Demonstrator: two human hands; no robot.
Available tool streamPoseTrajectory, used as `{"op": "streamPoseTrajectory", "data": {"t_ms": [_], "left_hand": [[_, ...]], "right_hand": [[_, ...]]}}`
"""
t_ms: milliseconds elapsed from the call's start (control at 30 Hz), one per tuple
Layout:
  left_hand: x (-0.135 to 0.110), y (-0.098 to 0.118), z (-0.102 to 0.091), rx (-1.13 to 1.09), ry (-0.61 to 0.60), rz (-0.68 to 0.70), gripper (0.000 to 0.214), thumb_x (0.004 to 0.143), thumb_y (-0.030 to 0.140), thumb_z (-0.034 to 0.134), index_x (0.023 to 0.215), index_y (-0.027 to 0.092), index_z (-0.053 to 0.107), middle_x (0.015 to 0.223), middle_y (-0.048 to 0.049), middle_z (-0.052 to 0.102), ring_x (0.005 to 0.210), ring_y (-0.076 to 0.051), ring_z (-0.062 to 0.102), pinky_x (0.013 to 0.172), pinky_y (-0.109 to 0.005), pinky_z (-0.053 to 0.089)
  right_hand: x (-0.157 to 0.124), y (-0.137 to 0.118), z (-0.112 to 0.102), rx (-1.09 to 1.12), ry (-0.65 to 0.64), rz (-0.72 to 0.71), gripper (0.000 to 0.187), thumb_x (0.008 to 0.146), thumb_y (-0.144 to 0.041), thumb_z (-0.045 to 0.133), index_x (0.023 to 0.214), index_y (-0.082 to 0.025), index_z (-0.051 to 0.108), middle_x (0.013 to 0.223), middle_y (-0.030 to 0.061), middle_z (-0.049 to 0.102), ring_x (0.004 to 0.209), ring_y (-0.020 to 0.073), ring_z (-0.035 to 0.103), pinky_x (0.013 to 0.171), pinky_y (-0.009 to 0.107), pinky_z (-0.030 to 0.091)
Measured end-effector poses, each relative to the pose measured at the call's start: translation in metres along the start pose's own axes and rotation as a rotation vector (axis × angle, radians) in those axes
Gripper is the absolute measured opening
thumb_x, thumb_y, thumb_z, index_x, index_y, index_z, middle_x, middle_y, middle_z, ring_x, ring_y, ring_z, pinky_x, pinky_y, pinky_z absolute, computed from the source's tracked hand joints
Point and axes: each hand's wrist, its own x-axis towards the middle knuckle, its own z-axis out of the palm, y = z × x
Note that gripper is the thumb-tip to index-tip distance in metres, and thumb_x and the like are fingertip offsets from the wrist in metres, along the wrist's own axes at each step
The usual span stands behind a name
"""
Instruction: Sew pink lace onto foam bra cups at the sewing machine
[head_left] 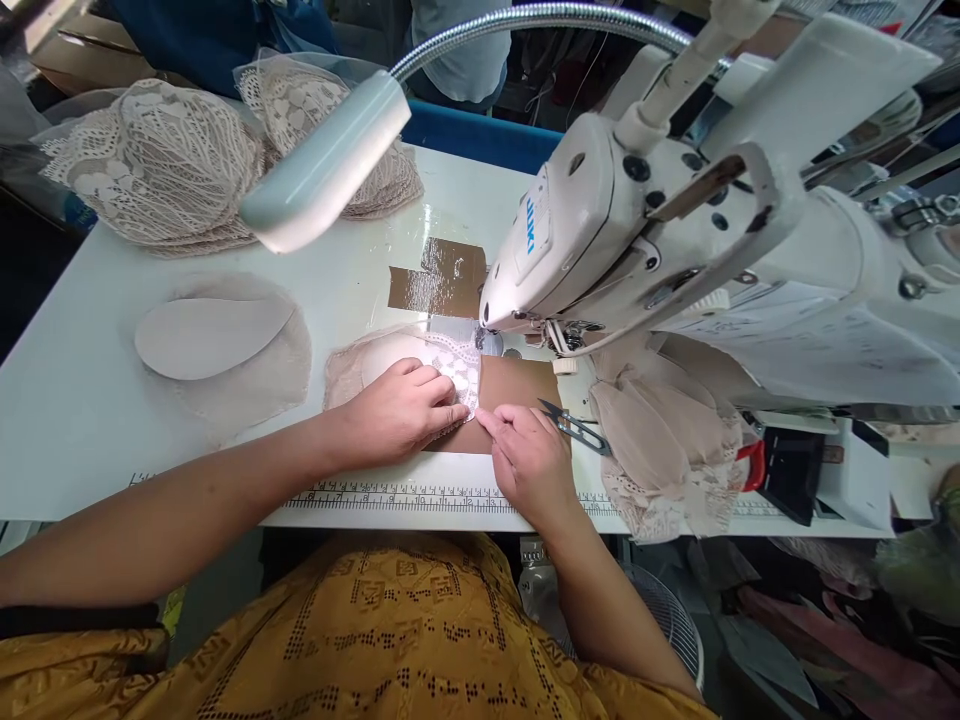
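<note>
A beige cup-shaped piece with a white lace strip (450, 358) lies under the head of the white sewing machine (600, 230), near the needle. My left hand (401, 410) rests on this piece with its fingers curled, pressing the lace edge down. My right hand (529, 455) pinches the near edge of the lace and also holds small thread snips (577, 428), whose blades point right.
A stack of lace cups (172, 160) sits at the back left. A flat beige oval piece (214, 335) lies on mesh at the left. Sewn beige pieces (664, 430) hang at the right of the machine. A lamp (330, 165) reaches over the table. A ruler strip (390, 495) runs along the front edge.
</note>
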Motion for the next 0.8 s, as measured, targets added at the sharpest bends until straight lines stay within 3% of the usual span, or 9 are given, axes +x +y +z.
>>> {"op": "streamPoseTrajectory", "data": {"t_ms": [133,333,600,800], "left_hand": [[0.0,-0.001,-0.002,-0.048,-0.006,-0.037,0.031,0.098,0.023,0.043,0.121,0.02,0.064,0.095,-0.0086,0.064,0.079,-0.019,0.052,0.074,-0.036,0.039],[0.011,-0.009,-0.006,-0.11,0.098,-0.138,0.036,0.099,0.022,0.038,0.124,0.008,0.06,0.124,-0.0159,0.061,0.101,-0.025,0.055,0.085,-0.037,0.048],[0.023,-0.019,0.006,0.147,-0.099,-0.05,0.038,0.096,0.017,0.038,0.124,0.004,0.061,0.135,-0.0169,0.057,0.092,-0.024,0.058,0.083,-0.038,0.047],[0.023,-0.021,0.003,0.191,-0.096,-0.008,0.039,0.093,0.015,0.04,0.124,0.005,0.062,0.134,-0.0156,0.059,0.093,-0.024,0.057,0.083,-0.037,0.046]], "right_hand": [[0.004,0.0,0.002,-0.071,-0.061,0.011,0.038,0.09,-0.007,0.043,0.119,-0.015,0.066,0.085,0.0063,0.062,0.075,0.0192,0.046,0.067,0.031,0.034],[0.007,0.0,0.002,-0.049,-0.08,0.024,0.034,0.091,-0.009,0.041,0.112,-0.015,0.067,0.086,0.0069,0.06,0.076,0.0195,0.046,0.069,0.031,0.035],[0.006,-0.001,0.003,-0.061,-0.035,0.01,0.033,0.092,-0.008,0.041,0.109,-0.016,0.068,0.082,0.006,0.059,0.073,0.0188,0.045,0.067,0.03,0.033],[0.008,0.0,0.001,-0.066,-0.057,0.009,0.032,0.092,-0.009,0.04,0.105,-0.016,0.068,0.082,0.0062,0.06,0.074,0.0192,0.045,0.068,0.031,0.034]]}}
